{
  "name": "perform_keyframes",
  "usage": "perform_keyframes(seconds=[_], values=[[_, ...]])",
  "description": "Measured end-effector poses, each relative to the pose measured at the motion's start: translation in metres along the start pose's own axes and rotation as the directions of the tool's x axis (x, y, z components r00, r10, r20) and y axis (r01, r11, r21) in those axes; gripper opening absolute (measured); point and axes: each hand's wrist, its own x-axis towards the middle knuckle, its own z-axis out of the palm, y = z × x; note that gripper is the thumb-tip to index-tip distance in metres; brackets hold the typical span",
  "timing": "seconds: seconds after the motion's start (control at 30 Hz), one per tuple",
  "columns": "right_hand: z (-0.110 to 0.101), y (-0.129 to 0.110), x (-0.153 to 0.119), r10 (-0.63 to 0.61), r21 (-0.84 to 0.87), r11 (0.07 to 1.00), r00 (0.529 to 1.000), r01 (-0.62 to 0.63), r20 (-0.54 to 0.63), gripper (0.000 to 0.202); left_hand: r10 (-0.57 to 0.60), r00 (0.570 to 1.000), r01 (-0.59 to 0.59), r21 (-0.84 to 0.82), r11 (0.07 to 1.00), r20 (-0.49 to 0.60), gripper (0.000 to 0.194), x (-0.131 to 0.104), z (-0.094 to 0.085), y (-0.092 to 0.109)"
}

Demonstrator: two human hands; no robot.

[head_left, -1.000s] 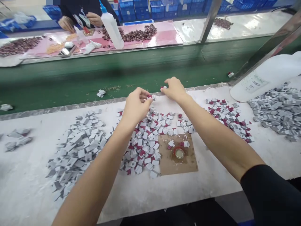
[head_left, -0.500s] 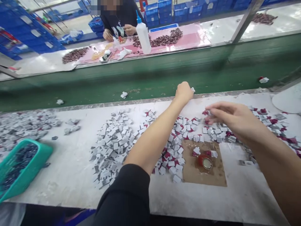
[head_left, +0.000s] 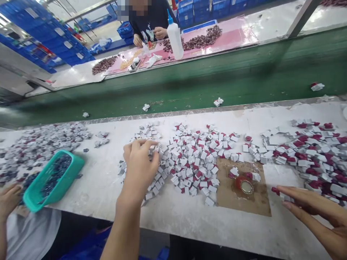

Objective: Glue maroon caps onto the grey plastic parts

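Observation:
Over the pile of plain grey-white pieces (head_left: 157, 186), my left hand (head_left: 142, 159) reaches down with its thumb and fingers apart. A grey-white piece with a dark red part (head_left: 286, 197) is pinched between the thumb and fingers of my right hand (head_left: 303, 209), right of the brown cardboard (head_left: 244, 202). On the cardboard lie a round red-rimmed cap (head_left: 246, 186) in a wet patch and a few pieces. A pile of grey and dark red pieces (head_left: 195, 159) spreads between my left hand and the cardboard.
A green basket (head_left: 78, 166) of dark parts stands at left, beside another person's hand (head_left: 11, 198). More pieces (head_left: 314, 155) lie at right. Beyond the green belt (head_left: 189, 86), with several pieces on it, are a white bottle (head_left: 175, 41) and a seated person (head_left: 151, 18).
My left hand has drawn back from the belt to the grey pile, leaving a piece on the belt. My right hand has moved nearer with a piece in its fingers. The view has shifted left.

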Motion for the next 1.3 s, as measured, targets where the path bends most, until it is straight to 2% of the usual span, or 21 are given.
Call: perform_keyframes(seconds=[0.07, 0.13, 0.27, 0.33, 0.43, 0.5, 0.57, 0.63, 0.7, 0.77, 0.8, 0.87, 0.93, 1.03, 1.17, 1.23, 1.3], values=[[0.004, 0.005, -0.003, -0.024, -0.014, 1.0, 0.998, 0.025, 0.05, 0.035, 0.039, 0.999, -0.039, 0.029, 0.999, 0.0, 0.029, -0.009, 0.006, -0.001], [0.009, 0.009, -0.002, -0.062, -0.025, 0.998, 0.997, 0.063, 0.052, 0.034, 0.07, 0.997, -0.071, 0.048, 0.996, 0.02, 0.028, -0.011, 0.013, 0.003], [0.014, 0.013, 0.002, -0.157, -0.066, 0.985, 0.987, 0.16, 0.038, 0.032, 0.056, 0.998, -0.057, 0.033, 0.998, 0.042, 0.017, -0.001, 0.024, 0.011], [0.013, 0.012, 0.003, -0.166, -0.099, 0.981, 0.986, 0.167, 0.023, 0.031, 0.039, 0.999, -0.039, -0.001, 0.999, 0.035, 0.015, 0.003, 0.026, 0.013], [0.01, -0.002, 0.003, -0.093, -0.097, 0.991, 0.995, 0.09, -0.033, 0.032, 0.01, 1.0, -0.01, -0.097, 0.995, 0.006, 0.013, 0.0, 0.021, 0.015], [0.008, -0.02, 0.003, -0.013, -0.014, 1.0, 0.998, 0.012, -0.064, 0.03, -0.02, 1.0, 0.02, -0.172, 0.985, 0.004, 0.017, -0.007, 0.013, 0.016], [0.008, -0.042, 0.004, 0.074, 0.116, 0.991, 0.994, -0.065, -0.08, 0.025, -0.052, 0.997, 0.065, -0.304, 0.951, 0.05, 0.026, -0.016, 0.005, 0.02], [0.01, -0.063, 0.006, 0.137, 0.227, 0.967, 0.987, -0.116, -0.081, 0.022, -0.075, 0.979, 0.165, -0.53, 0.831, 0.188, 0.036, -0.026, 0.0, 0.026], [0.013, -0.079, 0.009, 0.15, 0.308, 0.942, 0.988, -0.129, -0.046, 0.023, -0.044, 0.927, 0.321, -0.725, 0.61, 0.373, 0.042, -0.034, -0.003, 0.035], [0.015, -0.087, 0.012, 0.143, 0.366, 0.921, 0.99, -0.132, -0.003, 0.024, 0.009, 0.867, 0.451, -0.793, 0.409, 0.498, 0.046, -0.041, -0.001, 0.045], [0.016, -0.089, 0.012, 0.136, 0.388, 0.912, 0.99, -0.135, 0.023, 0.024, 0.028, 0.844, 0.496, -0.798, 0.344, 0.536, 0.046, -0.044, 0.001, 0.05], [0.017, -0.09, 0.013, 0.138, 0.414, 0.898, 0.989, -0.149, 0.057, 0.023, 0.054, 0.808, 0.553, -0.787, 0.273, 0.587, 0.046, -0.05, 0.006, 0.06], [0.017, -0.092, 0.013, 0.153, 0.425, 0.89, 0.986, -0.164, 0.061, 0.021, 0.074, 0.797, 0.561, -0.78, 0.277, 0.599, 0.041, -0.055, 0.012, 0.069], [0.018, -0.096, 0.012, 0.158, 0.431, 0.887, 0.985, -0.169, 0.063, 0.016, 0.11, 0.823, 0.503, -0.805, 0.314, 0.557, 0.028, -0.061, 0.019, 0.076], [0.017, -0.102, 0.011, 0.096, 0.415, 0.902, 0.992, -0.121, 0.081, 0.013, 0.189, 0.83, 0.431, -0.818, 0.381, 0.525, 0.028, -0.068, 0.027, 0.077], [0.017, -0.102, 0.012, 0.073, 0.386, 0.918, 0.995, -0.094, 0.067, 0.013, 0.191, 0.851, 0.375, -0.82, 0.433, 0.49, 0.026, -0.071, 0.031, 0.077], [0.017, -0.102, 0.012, 0.049, 0.356, 0.932, 0.997, -0.068, 0.063, 0.013, 0.164, 0.89, 0.3, -0.819, 0.49, 0.424, 0.02, -0.074, 0.033, 0.079]])
